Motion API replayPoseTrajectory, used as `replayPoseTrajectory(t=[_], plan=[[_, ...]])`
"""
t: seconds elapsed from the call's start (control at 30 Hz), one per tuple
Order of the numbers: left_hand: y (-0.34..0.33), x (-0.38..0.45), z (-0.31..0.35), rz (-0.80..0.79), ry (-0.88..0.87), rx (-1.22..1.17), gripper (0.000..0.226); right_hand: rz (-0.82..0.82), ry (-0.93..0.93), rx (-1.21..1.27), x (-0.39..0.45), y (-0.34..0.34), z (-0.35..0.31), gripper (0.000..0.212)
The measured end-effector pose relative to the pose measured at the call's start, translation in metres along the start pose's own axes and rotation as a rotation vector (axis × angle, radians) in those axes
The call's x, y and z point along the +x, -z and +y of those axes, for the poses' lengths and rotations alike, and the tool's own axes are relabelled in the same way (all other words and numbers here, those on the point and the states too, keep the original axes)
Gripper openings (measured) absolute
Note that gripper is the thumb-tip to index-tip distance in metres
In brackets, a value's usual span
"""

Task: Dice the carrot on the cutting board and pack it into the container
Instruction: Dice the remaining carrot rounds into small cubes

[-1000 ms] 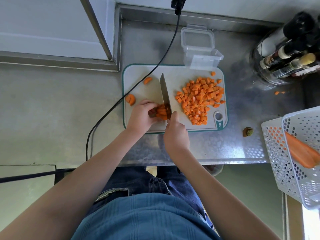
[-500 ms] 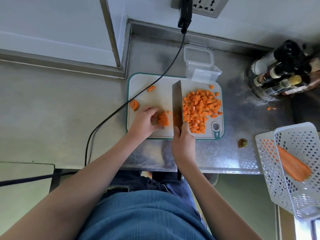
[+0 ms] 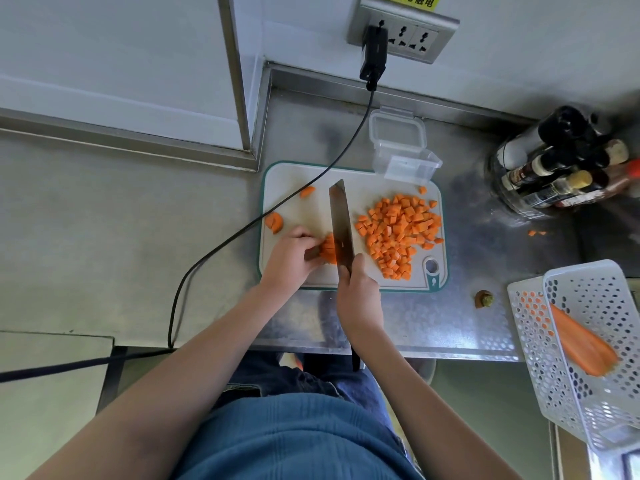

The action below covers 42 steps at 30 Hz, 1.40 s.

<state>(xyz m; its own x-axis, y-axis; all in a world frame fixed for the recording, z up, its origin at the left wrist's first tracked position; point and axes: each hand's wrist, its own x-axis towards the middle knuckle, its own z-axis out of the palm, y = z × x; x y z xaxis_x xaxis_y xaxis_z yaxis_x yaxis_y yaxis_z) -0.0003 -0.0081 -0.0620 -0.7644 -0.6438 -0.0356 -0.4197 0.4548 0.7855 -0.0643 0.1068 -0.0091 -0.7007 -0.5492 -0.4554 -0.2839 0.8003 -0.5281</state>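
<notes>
On the board (image 3: 298, 188), a carrot chunk (image 3: 328, 249) is pinned under the curled fingers of the left hand (image 3: 289, 258). The knife (image 3: 341, 223) is gripped by the right hand (image 3: 358, 292), blade against the chunk. Dice (image 3: 398, 230) are piled just right; the tub (image 3: 403, 157) sits open at the far edge.

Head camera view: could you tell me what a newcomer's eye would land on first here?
First the heap of diced carrot on the right half of the cutting board. Next the knife at the board's middle, gripped by the right hand, while the left hand steadies an uncut carrot piece.
</notes>
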Motion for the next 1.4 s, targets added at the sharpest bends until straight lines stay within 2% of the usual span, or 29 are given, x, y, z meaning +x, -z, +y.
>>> replayPoseTrajectory(t=[0.3,0.4,0.47,0.53,0.67,0.8,1.07,1.23,1.4], plan=[[-0.003,0.001,-0.002,0.003,0.028,-0.013,0.032,0.029,-0.01,-0.2,0.007,-0.012,-0.008,0.012],[-0.003,0.0,-0.001,0.01,0.021,-0.01,0.032,0.021,-0.001,-0.174,0.007,-0.006,-0.007,0.007],[-0.002,0.0,0.0,0.01,0.021,-0.015,0.033,0.014,0.013,-0.25,0.007,-0.002,-0.004,0.002],[-0.003,0.0,-0.001,0.014,0.038,-0.022,0.035,0.021,0.005,-0.347,0.005,0.001,-0.001,0.012],[-0.003,-0.004,0.002,0.014,0.048,-0.011,0.044,0.061,-0.021,-0.163,-0.001,0.007,0.004,0.005],[0.0,-0.012,-0.004,0.064,0.066,-0.015,0.04,0.108,0.022,-0.006,-0.005,0.006,-0.003,0.011],[-0.003,-0.009,-0.004,0.089,0.07,-0.014,0.018,0.068,0.021,0.01,-0.001,-0.004,-0.008,0.021],[-0.003,-0.009,-0.004,0.099,0.049,-0.027,0.017,0.064,0.043,-0.015,0.001,-0.01,-0.011,0.033],[-0.005,-0.009,-0.007,0.113,0.036,-0.025,0.016,0.054,0.005,-0.06,0.001,-0.014,-0.012,0.03]])
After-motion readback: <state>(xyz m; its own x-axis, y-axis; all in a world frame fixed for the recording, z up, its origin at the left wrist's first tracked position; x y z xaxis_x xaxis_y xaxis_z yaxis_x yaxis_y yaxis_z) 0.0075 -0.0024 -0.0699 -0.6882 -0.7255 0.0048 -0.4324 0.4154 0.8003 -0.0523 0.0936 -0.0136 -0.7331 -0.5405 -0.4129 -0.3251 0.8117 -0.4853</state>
